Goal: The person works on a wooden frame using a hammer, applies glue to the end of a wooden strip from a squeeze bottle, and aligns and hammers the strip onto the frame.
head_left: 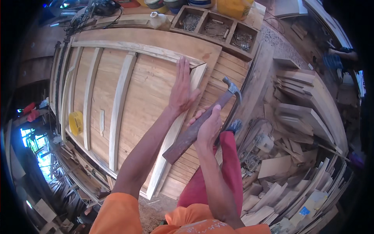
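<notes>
My left hand lies with its fingers stretched out over the far right corner of a wooden frame, where two pale strips meet. A plywood panel lies under the frame, with several crosswise battens on it. In my right hand is a claw hammer, gripped round its thick dark wooden handle. Its metal head points away from me, to the right of the frame's corner. The hammer is above the slatted wooden surface and apart from the frame.
A wooden tray with three compartments of nails and small hardware stands at the far edge, beside a white bottle. A yellow tub sits at the panel's left. Stacked boards and offcuts crowd the right side.
</notes>
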`<state>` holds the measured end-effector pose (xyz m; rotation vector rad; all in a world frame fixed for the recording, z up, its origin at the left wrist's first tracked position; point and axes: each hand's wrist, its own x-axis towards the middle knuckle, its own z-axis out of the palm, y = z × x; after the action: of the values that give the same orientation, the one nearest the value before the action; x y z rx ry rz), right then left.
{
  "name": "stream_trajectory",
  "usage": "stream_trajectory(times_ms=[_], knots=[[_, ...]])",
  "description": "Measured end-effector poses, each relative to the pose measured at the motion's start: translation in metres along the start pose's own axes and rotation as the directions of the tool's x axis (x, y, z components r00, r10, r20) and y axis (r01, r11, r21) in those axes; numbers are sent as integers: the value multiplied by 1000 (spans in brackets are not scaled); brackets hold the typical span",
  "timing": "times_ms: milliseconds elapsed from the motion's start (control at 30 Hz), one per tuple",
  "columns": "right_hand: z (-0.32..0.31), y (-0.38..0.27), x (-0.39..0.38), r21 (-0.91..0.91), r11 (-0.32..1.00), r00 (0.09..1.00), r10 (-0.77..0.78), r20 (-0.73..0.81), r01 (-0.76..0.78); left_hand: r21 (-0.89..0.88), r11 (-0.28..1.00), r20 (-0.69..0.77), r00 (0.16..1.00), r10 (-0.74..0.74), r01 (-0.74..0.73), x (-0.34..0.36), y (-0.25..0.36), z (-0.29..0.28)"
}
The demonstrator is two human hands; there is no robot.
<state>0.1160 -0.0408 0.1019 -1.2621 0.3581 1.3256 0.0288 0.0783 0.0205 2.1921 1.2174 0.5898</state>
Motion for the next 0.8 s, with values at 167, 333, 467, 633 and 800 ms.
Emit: stream_trajectory(times_ms=[167,333,467,633,800], knots=[[6,12,7,21,999,1000,-24,-6,24,-56,998,8,1000,-12,13,-5,-6,-2],[8,9,4,-73,997,998,8,63,-3,-75,997,11,1000,4,-3,-3,-11,-2],[13,10,10,-115,993,997,4,77,5,-98,995,13,1000,8,-6,-3,-12,-1],[16,-3,5,-77,997,1000,-15,15,16,-102,995,14,1000,4,-2,-2,-8,1],[17,4,9,-196,979,988,78,130,-52,-80,997,7,1000,-8,9,-5,-13,-5]])
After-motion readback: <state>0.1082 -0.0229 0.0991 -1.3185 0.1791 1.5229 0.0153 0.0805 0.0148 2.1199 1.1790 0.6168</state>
